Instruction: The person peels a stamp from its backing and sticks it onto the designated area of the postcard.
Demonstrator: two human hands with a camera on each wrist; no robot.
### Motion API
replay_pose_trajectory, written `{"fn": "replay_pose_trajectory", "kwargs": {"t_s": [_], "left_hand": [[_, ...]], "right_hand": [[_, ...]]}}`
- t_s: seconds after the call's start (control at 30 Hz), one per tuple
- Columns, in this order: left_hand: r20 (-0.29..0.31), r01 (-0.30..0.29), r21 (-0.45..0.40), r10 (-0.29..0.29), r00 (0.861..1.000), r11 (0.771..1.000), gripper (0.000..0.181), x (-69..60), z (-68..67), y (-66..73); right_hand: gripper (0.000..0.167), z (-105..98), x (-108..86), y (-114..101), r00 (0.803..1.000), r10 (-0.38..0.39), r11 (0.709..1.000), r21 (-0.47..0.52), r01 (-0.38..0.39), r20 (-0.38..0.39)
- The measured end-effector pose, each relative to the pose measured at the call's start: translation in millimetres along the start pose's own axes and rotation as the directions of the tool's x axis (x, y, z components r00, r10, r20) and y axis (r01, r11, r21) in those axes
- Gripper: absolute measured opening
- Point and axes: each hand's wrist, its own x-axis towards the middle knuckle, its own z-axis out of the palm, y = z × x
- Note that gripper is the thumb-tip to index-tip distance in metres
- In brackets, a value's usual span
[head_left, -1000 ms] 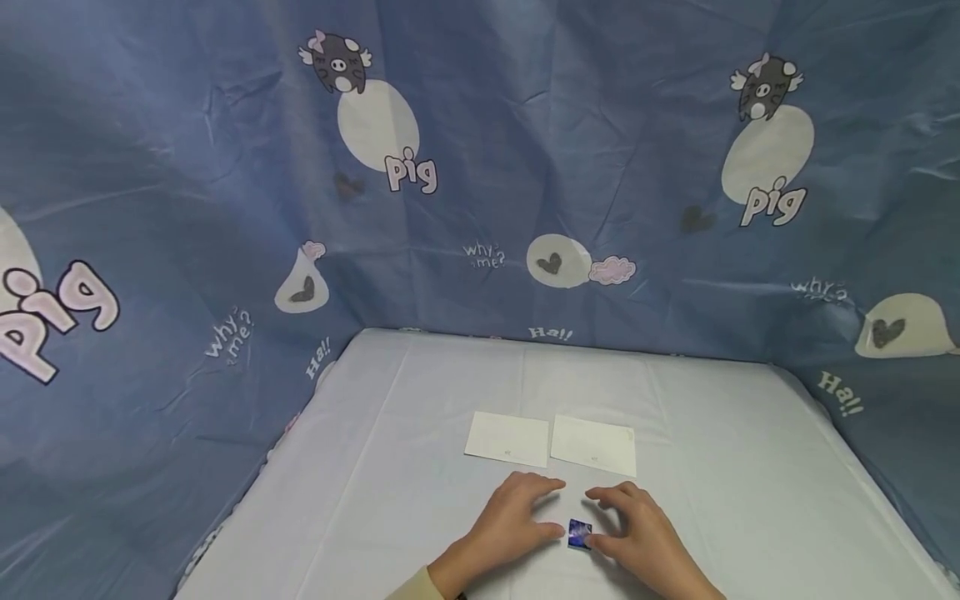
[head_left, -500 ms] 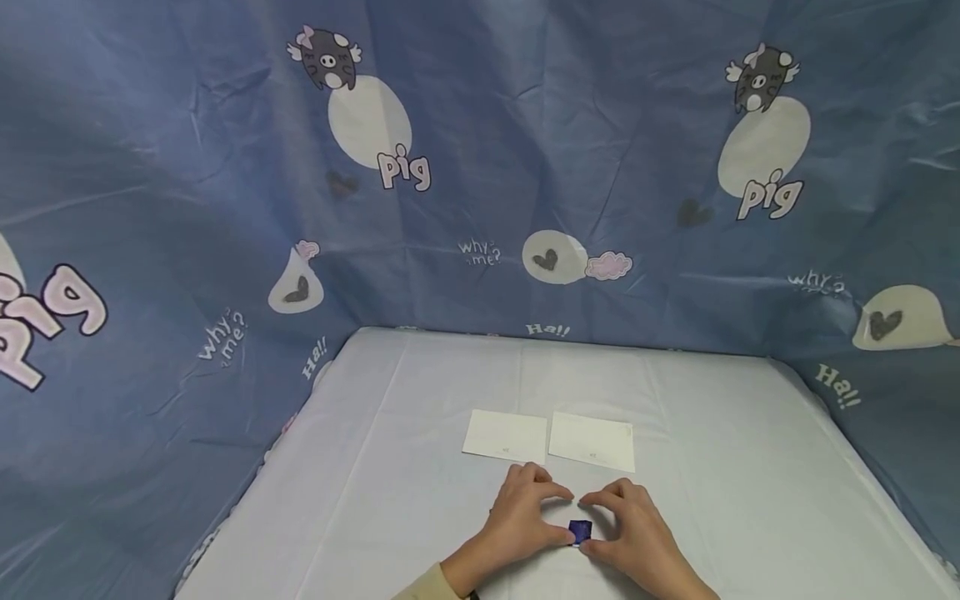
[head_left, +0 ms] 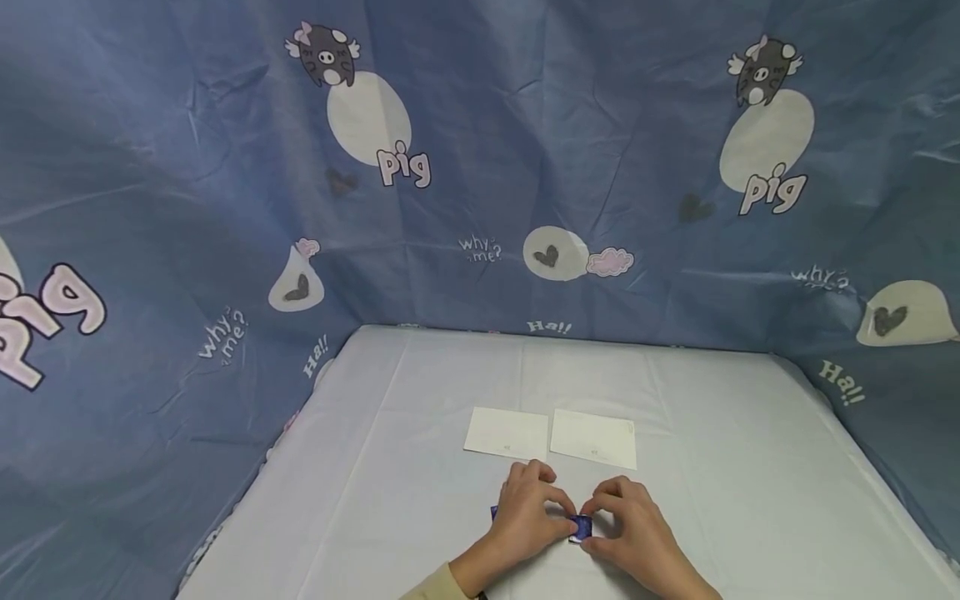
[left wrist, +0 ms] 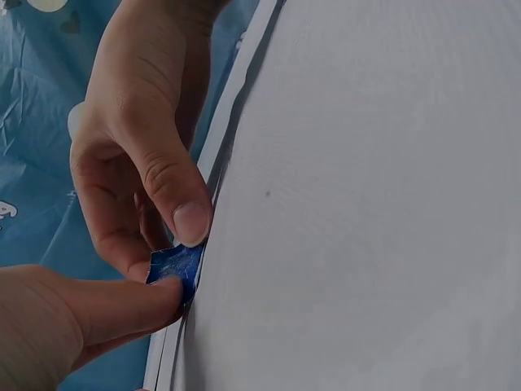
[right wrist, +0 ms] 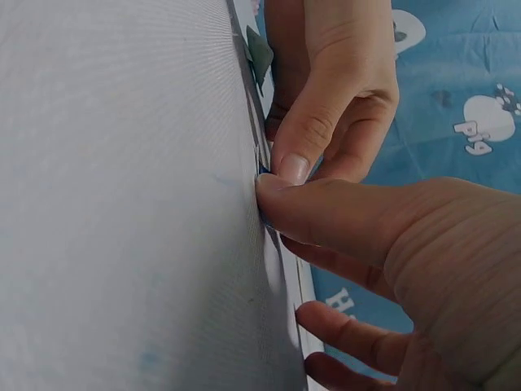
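A small blue square piece (head_left: 581, 527) is between both hands near the table's front. My left hand (head_left: 525, 515) pinches its left side with thumb and finger, and my right hand (head_left: 637, 529) pinches its right side. In the left wrist view the piece (left wrist: 177, 265) shows creased, its upper edge under the right thumb and its lower edge under the left thumb. Fingertips hide most of it in the right wrist view. Another bit of blue (head_left: 493, 513) shows beside the left hand's outer edge, largely hidden.
Two white cards (head_left: 507, 433) (head_left: 593, 439) lie side by side beyond the hands on the white-covered table (head_left: 375, 500). A blue printed curtain (head_left: 450, 208) stands behind and at both sides. A dark greenish piece (right wrist: 260, 55) shows beside the left hand.
The left hand has moved right and its thumb and finger have closed onto the blue piece. The right hand's fingers have drawn in on it too. A second blue bit now shows.
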Motion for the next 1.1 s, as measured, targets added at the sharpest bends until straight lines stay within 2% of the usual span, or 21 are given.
{"fn": "replay_pose_trajectory", "kwargs": {"t_s": [0.13, 0.47, 0.9, 1.1], "left_hand": [[0.008, 0.012, -0.001, -0.012, 1.0, 1.0, 0.012, 1.8, -0.2, 1.7], [0.013, 0.044, -0.021, -0.043, 0.999, 0.999, 0.011, 0.3, -2.6, 6.1], [0.024, 0.08, -0.085, -0.078, 0.997, 0.993, 0.01, -1.5, -3.7, 7.2], [0.011, 0.094, -0.14, -0.094, 0.996, 0.986, 0.01, 1.9, -3.4, 5.7]], "right_hand": [[0.035, -0.9, 1.3, -1.7, 1.0, 0.004, 1.0, 0.004, -0.004, 0.014], [0.027, -0.6, 1.9, -5.4, 0.994, 0.086, 0.996, 0.025, -0.087, 0.061], [0.025, -2.6, 3.4, -7.3, 0.99, 0.118, 0.986, 0.11, -0.126, 0.082], [0.025, -4.0, 5.3, -5.1, 0.99, 0.129, 0.979, 0.154, -0.136, 0.054]]}}
